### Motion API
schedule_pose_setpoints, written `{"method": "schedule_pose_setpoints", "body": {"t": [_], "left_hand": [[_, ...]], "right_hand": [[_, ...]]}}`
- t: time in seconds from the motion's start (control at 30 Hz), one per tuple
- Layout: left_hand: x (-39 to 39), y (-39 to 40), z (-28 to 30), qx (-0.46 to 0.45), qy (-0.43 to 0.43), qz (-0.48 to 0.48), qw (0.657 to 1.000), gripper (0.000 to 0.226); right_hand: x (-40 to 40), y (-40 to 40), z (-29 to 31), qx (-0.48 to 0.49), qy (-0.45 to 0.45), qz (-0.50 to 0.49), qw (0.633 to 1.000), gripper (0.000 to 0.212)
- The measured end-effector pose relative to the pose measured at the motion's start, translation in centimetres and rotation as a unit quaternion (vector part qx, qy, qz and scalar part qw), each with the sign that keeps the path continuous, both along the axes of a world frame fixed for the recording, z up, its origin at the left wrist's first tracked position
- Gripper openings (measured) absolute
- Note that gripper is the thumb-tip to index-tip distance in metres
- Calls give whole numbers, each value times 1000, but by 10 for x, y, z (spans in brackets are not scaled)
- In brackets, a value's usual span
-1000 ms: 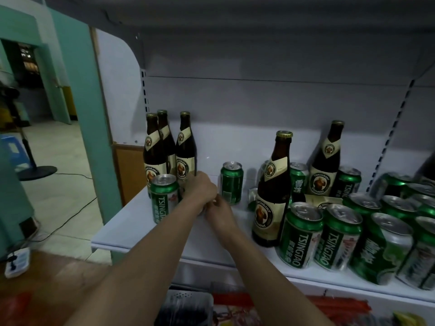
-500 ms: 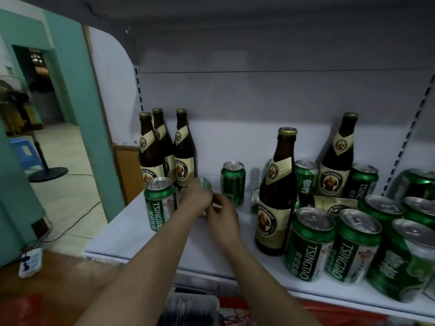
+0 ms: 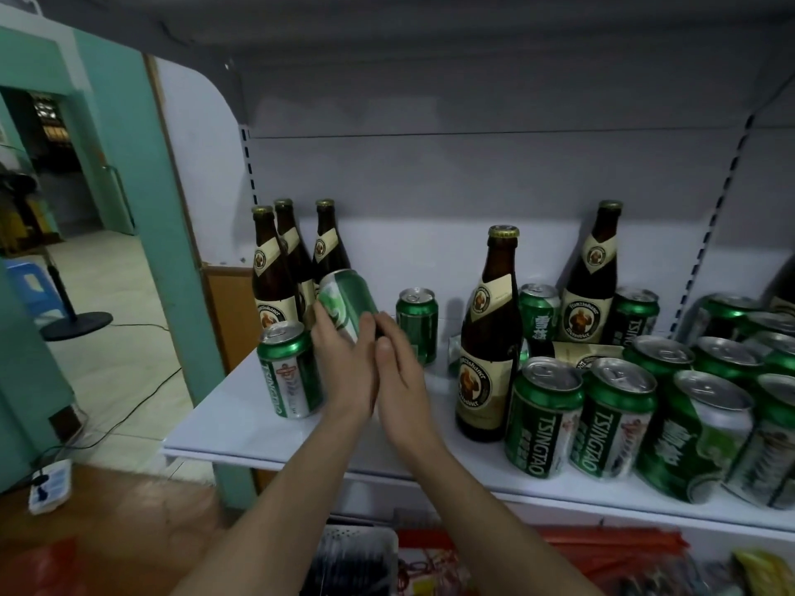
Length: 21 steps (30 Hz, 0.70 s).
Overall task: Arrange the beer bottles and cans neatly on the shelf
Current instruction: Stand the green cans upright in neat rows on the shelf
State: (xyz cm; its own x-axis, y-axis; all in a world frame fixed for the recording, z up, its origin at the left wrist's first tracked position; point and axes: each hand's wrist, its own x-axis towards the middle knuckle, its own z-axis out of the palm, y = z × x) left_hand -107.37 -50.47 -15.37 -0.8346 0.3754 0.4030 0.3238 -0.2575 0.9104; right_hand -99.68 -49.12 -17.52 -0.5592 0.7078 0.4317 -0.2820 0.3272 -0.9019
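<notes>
Since half a second ago, the tilted can (image 3: 347, 304) has come up off the shelf (image 3: 223, 423) and now sits raised between both hands, leaning with its top toward the upper left, in front of the trio of brown bottles (image 3: 297, 268) at the back left. Before, it was low and mostly hidden behind the fingers.

Left hand (image 3: 344, 372) has its fingers wrapped up around the lower left side of the can, so it's carrying it. Right hand (image 3: 400, 380) is pressed right against the left one, fingers reaching up to the can's right side and lower end; whether they curl round it or just steady it is hard to tell from this angle.

Just left of the hands, an upright Tsingtao can (image 3: 289, 372) stands near the shelf's front left corner, nearly touching the left wrist. Behind the right hand stands a lone green can (image 3: 416, 322). Further right there's a tall bottle (image 3: 490, 342), then a messy cluster of cans (image 3: 602, 419) along the front, a few of them leaning. Another bottle (image 3: 596, 277) stands at the back.
</notes>
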Motion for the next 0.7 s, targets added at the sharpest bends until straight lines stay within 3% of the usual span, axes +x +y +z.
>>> {"method": "schedule_pose_setpoints", "body": {"t": [0.1, 0.23, 0.33, 0.53, 0.7], "left_hand": [[13, -10, 12, 76, -42, -82, 993, 76], [23, -23, 27, 83, -1, -133, 988, 69], [29, -32, 28, 90, 47, -138, 985, 62], [36, -47, 31, 65, 160, -110, 979, 73], [46, -58, 48, 74, 214, -118, 967, 73]], "right_hand": [[12, -14, 13, 57, -23, -4, 998, 54], [27, -18, 34, 91, -59, -5, 994, 63], [33, -18, 46, 98, -34, -5, 995, 46], [38, -19, 89, 75, 27, -22, 997, 43], [54, -28, 120, 81, 43, -44, 995, 59]]}}
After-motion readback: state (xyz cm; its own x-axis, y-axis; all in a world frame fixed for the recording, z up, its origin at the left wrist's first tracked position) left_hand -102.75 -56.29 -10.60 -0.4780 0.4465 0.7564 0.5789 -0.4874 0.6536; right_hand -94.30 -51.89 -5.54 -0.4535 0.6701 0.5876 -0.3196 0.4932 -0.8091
